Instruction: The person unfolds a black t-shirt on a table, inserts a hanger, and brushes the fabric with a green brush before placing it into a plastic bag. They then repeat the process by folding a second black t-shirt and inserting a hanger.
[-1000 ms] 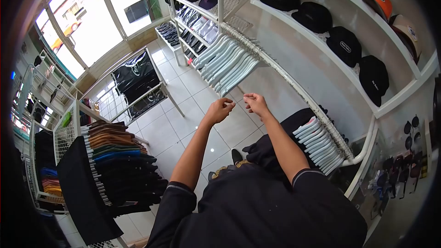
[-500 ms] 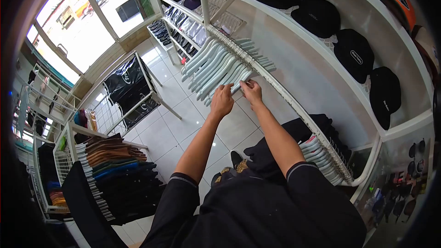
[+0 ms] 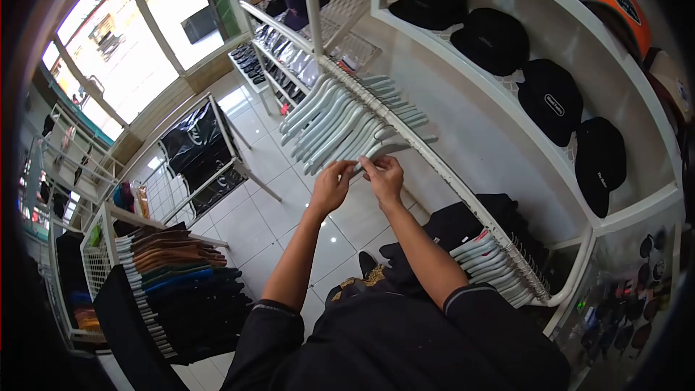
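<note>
A row of pale mint-white clothes hangers [image 3: 326,127] hangs from a white metal rail [image 3: 434,159] in front of me. One clothes hanger [image 3: 384,147] stands a little apart at the near end of the row, its hook still at the rail. My left hand [image 3: 333,187] has its thumb and fingers closed at the low end of that hanger. My right hand [image 3: 383,178] pinches the same hanger just beside it, fingers curled. The fingertips partly hide the hanger's end.
Black garments [image 3: 456,224] on more hangers [image 3: 489,257] fill the rail's near end. Several black caps [image 3: 552,101] line the wall shelf at right. Sunglasses [image 3: 637,282] are displayed at lower right. On the left are a rack of folded-over clothes [image 3: 181,268] and a low stand with black packages [image 3: 199,145].
Both hands have moved slightly down and left in view. The near hanger now stands apart from the bunch, with both hands at its end. The camera view has shifted a little.
</note>
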The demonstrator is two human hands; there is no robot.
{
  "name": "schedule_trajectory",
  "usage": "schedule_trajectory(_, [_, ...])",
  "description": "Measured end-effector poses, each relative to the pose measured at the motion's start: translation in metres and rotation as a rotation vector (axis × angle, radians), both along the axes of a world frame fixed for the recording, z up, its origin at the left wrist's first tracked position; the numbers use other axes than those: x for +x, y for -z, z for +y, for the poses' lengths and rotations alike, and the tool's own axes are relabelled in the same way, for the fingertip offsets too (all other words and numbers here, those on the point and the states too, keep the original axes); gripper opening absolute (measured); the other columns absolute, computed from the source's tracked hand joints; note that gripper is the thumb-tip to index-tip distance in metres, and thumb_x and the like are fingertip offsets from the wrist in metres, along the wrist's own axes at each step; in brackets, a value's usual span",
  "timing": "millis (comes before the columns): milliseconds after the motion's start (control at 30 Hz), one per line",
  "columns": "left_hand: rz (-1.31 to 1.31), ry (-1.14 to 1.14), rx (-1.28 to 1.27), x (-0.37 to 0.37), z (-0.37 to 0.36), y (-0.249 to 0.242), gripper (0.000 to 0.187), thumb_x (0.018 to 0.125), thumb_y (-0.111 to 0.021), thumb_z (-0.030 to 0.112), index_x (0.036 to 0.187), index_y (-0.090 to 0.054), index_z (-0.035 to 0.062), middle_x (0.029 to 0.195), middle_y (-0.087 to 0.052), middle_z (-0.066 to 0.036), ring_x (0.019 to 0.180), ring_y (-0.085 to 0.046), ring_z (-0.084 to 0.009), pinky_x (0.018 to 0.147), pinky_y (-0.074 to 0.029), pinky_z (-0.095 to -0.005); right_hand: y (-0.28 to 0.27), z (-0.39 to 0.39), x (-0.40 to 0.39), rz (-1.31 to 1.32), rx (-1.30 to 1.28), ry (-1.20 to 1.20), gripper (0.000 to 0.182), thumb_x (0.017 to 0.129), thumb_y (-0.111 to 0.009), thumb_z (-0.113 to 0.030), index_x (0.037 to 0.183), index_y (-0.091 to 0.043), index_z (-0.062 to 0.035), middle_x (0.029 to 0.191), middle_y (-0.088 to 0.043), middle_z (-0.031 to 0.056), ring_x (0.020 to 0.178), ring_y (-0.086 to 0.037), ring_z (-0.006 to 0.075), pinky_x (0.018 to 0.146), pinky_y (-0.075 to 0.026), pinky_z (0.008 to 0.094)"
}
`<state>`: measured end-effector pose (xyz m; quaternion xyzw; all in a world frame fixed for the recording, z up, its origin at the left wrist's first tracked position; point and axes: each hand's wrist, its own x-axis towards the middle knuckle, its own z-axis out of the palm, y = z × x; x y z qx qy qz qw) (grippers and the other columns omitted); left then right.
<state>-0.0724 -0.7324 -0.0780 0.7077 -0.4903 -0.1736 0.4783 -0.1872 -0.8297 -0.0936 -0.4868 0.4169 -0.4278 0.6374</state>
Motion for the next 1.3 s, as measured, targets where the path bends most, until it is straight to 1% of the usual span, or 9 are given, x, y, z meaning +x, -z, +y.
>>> schedule_trajectory(233, [0.32, -0.016, 0.222, 0.005, 0.172, 0.009, 0.04, 0.11, -0.051, 0.032, 0.125, -0.069, -0.0004, 0.101, -0.072, -0.014, 0.093, -0.067, -0.0207, 0.088, -0.054, -0.0366, -0.018, 0.134, -0.005, -0.037, -0.023, -0.127, 0.045, 0.081, -0.09, -0.023, 0.099, -0.06, 0.0044, 0.097, -0.07, 0.0128, 0.076, -0.071, 0.0182, 0.06, -0.059, 0.0281])
schedule_trajectory(300, [0.622, 0.04, 0.147, -0.001, 0.221, 0.002, 0.047, 0.112, -0.048, 0.036, 0.131, -0.065, -0.0031, 0.101, -0.072, -0.009, 0.094, -0.066, -0.0155, 0.09, -0.054, -0.0344, -0.027, 0.174, -0.003, -0.04, -0.128, -0.263, 0.044, 0.082, -0.089, -0.021, 0.101, -0.06, 0.0049, 0.097, -0.07, 0.0126, 0.08, -0.072, 0.0196, 0.064, -0.06, 0.0306])
schedule_trajectory(500, [0.736, -0.133, -0.086, -0.014, 0.306, -0.015, 0.039, 0.11, -0.054, 0.026, 0.135, -0.062, -0.0029, 0.115, -0.07, -0.006, 0.105, -0.065, -0.0146, 0.095, -0.052, -0.0309, -0.067, 0.255, 0.031, -0.094, -0.301, -0.483, 0.041, 0.09, -0.08, -0.014, 0.123, -0.061, 0.0015, 0.104, -0.068, 0.0078, 0.085, -0.068, 0.014, 0.069, -0.058, 0.0273])
schedule_trajectory(633, [0.381, -0.308, -0.22, -0.006, 0.331, -0.004, 0.03, 0.105, -0.064, 0.018, 0.129, -0.066, 0.0001, 0.116, -0.072, -0.008, 0.108, -0.066, -0.0153, 0.099, -0.05, -0.031, -0.057, 0.268, 0.068, -0.027, -0.51, -0.618, 0.027, 0.095, -0.075, -0.016, 0.117, -0.068, -0.0007, 0.095, -0.071, 0.0042, 0.082, -0.066, 0.0102, 0.066, -0.053, 0.028])
schedule_trajectory(700, [0.203, -0.47, -0.173, -0.017, 0.358, -0.043, 0.031, 0.101, -0.068, 0.016, 0.128, -0.067, 0.0016, 0.116, -0.073, -0.013, 0.109, -0.068, -0.022, 0.099, -0.05, -0.0343, -0.076, 0.268, 0.074, -0.079, -0.526, -0.703, 0.027, 0.098, -0.072, -0.017, 0.118, -0.069, 0.0011, 0.093, -0.074, 0.0108, 0.083, -0.07, 0.0151, 0.071, -0.056, 0.0315])
schedule_trajectory(833, [-0.498, -1.014, -0.376, -0.022, 0.409, -0.089, 0.037, 0.093, -0.073, 0.005, 0.128, -0.063, -0.0024, 0.123, -0.066, -0.02, 0.116, -0.062, -0.0342, 0.102, -0.048, -0.0405, -0.123, 0.263, 0.082, -0.186, -0.674, -0.872, 0.033, 0.098, -0.073, -0.02, 0.123, -0.067, 0.0008, 0.095, -0.076, 0.0085, 0.081, -0.069, 0.0146, 0.076, -0.055, 0.0304])
schedule_trajectory(1000, [-0.938, -1.261, 0.032, -0.036, 0.468, -0.108, 0.068, 0.088, -0.082, 0.03, 0.145, -0.055, 0.004, 0.144, -0.055, -0.017, 0.138, -0.046, -0.0369, 0.118, -0.028, -0.0536, -0.178, 0.272, 0.105, -0.027, -0.736, -1.408, 0.034, 0.097, -0.075, -0.022, 0.124, -0.068, -0.0034, 0.091, -0.076, 0.0061, 0.076, -0.063, 0.0075, 0.068, -0.049, 0.0263])
schedule_trajectory(1133, [-0.661, -1.095, 0.122, -0.026, 0.499, -0.089, 0.038, 0.092, -0.074, 0.013, 0.128, -0.068, 0.0087, 0.091, -0.069, -0.009, 0.08, -0.064, -0.0286, 0.077, -0.05, -0.0417, -0.19, 0.296, 0.145, -0.067, -0.849, -1.615, 0.036, 0.093, -0.078, -0.021, 0.126, -0.069, -0.0083, 0.087, -0.078, 0.0064, 0.066, -0.06, 0.0069, 0.059, -0.044, 0.0259])
schedule_trajectory(1300, [-0.521, -1.366, 0.113, -0.013, 0.506, -0.074, 0.026, 0.092, -0.076, 0.019, 0.115, -0.072, 0.008, 0.089, -0.07, -0.01, 0.076, -0.067, -0.0287, 0.066, -0.052, -0.0392, -0.176, 0.351, 0.201, -0.252, -1.433, -1.361, 0.054, 0.086, -0.081, -0.02, 0.137, -0.065, -0.0158, 0.106, -0.073, 0.0147, 0.09, -0.072, 0.0304, 0.077, -0.057, 0.0415])
